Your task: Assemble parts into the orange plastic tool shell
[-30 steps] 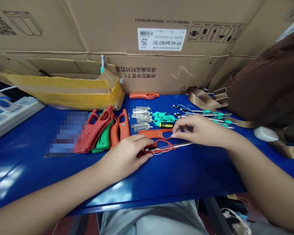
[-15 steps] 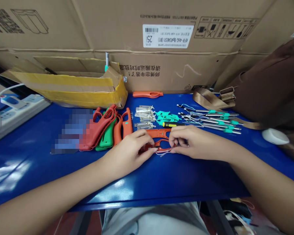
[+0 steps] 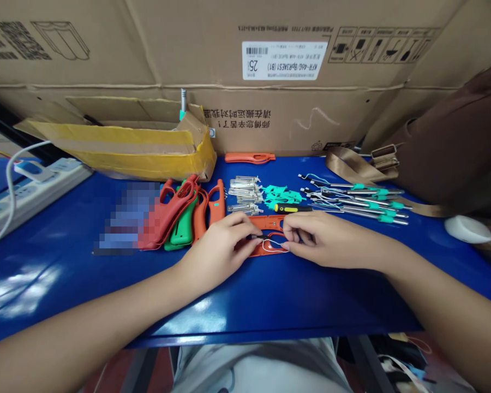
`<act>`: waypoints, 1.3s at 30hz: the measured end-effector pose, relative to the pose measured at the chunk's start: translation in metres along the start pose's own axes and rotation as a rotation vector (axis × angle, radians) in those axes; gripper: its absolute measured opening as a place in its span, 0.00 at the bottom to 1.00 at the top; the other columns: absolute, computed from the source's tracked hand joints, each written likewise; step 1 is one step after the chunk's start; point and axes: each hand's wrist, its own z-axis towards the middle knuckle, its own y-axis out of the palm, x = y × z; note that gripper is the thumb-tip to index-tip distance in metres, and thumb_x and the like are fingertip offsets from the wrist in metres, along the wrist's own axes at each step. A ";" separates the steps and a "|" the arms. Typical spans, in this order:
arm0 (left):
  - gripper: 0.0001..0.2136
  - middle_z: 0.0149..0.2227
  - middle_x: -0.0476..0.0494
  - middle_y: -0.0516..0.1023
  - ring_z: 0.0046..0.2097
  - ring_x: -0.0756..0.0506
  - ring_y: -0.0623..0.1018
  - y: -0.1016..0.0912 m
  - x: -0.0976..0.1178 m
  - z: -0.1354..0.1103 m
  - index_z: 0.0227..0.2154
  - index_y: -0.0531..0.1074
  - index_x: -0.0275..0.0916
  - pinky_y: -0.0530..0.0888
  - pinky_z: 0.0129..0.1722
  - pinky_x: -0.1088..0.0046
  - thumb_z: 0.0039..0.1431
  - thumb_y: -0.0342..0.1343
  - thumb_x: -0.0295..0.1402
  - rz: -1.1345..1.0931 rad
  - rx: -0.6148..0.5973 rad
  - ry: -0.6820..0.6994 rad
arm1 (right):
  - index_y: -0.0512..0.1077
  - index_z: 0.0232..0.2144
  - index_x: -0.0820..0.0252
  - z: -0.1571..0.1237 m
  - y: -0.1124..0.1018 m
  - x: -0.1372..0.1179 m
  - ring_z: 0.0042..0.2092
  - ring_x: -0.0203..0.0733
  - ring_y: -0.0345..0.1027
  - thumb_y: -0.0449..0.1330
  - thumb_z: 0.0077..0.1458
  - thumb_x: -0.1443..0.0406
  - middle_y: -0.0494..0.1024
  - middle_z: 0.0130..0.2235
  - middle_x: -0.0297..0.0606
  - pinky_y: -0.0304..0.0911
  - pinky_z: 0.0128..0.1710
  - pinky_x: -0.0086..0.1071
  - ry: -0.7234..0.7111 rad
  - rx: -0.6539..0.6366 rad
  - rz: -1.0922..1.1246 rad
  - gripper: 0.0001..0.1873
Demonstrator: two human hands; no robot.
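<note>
Since the frame a second ago, the person's right hand has come down and inward from beside the upper orange plastic shell half to the lower orange plastic shell half, and the silver metal tube that stuck out there is now lost from sight. That lower half lies on the glossy blue tabletop between the two hands. At its left end, the left hand pinches a small black piece between thumb and fingers. The right hand is curled, thumb and forefinger at the thin white wire; whether it grips the tube cannot be told.

The wire bows loosely over the shell, so it could snag or be trapped under the rim if pressed down slack. A hard rightward pull might strain its joint, and a loosened left pinch could let the black piece spring out.
</note>
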 end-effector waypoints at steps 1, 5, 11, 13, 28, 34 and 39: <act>0.06 0.38 0.44 0.76 0.39 0.48 0.77 0.001 -0.001 0.000 0.40 0.78 0.36 0.75 0.42 0.71 0.65 0.57 0.25 -0.004 0.007 0.010 | 0.65 0.29 0.57 0.000 0.001 0.000 0.27 0.32 0.59 0.57 0.63 0.63 0.68 0.26 0.27 0.53 0.27 0.28 0.001 0.008 -0.008 0.09; 0.06 0.37 0.44 0.77 0.39 0.48 0.78 0.003 -0.002 -0.001 0.40 0.79 0.36 0.76 0.42 0.71 0.64 0.58 0.25 -0.020 0.014 0.014 | 0.65 0.31 0.57 0.002 0.004 0.001 0.28 0.33 0.61 0.55 0.64 0.64 0.70 0.28 0.29 0.54 0.29 0.29 -0.016 0.056 -0.036 0.08; 0.07 0.35 0.45 0.77 0.36 0.47 0.78 0.004 0.000 -0.003 0.39 0.80 0.36 0.76 0.38 0.71 0.64 0.58 0.25 0.015 -0.003 -0.017 | 0.66 0.33 0.56 0.005 0.009 0.005 0.29 0.34 0.63 0.55 0.64 0.64 0.71 0.29 0.30 0.53 0.30 0.29 -0.037 0.059 -0.078 0.06; 0.07 0.35 0.44 0.77 0.36 0.48 0.78 0.005 0.000 -0.003 0.39 0.80 0.37 0.76 0.38 0.71 0.65 0.57 0.26 0.018 0.004 -0.003 | 0.66 0.33 0.56 0.005 0.009 0.005 0.30 0.35 0.63 0.55 0.64 0.65 0.72 0.29 0.30 0.53 0.30 0.30 -0.045 0.057 -0.096 0.06; 0.09 0.40 0.41 0.80 0.42 0.46 0.80 0.014 -0.001 -0.006 0.39 0.81 0.35 0.79 0.45 0.67 0.68 0.54 0.27 0.020 0.034 0.097 | 0.65 0.31 0.57 0.007 0.011 0.005 0.30 0.34 0.62 0.54 0.64 0.65 0.70 0.29 0.31 0.53 0.30 0.29 -0.062 0.073 -0.135 0.08; 0.13 0.46 0.38 0.79 0.47 0.42 0.80 0.011 0.008 -0.013 0.49 0.78 0.34 0.79 0.50 0.61 0.69 0.51 0.29 0.185 -0.061 0.042 | 0.65 0.30 0.58 0.006 0.009 0.003 0.30 0.35 0.62 0.54 0.65 0.64 0.70 0.29 0.31 0.53 0.31 0.30 -0.067 0.069 -0.144 0.09; 0.13 0.49 0.36 0.78 0.47 0.40 0.80 0.006 0.018 -0.017 0.50 0.76 0.34 0.79 0.50 0.60 0.68 0.52 0.30 0.284 -0.138 0.022 | 0.64 0.30 0.57 0.006 0.010 0.005 0.30 0.35 0.60 0.54 0.64 0.66 0.69 0.28 0.31 0.52 0.30 0.30 -0.072 0.078 -0.159 0.08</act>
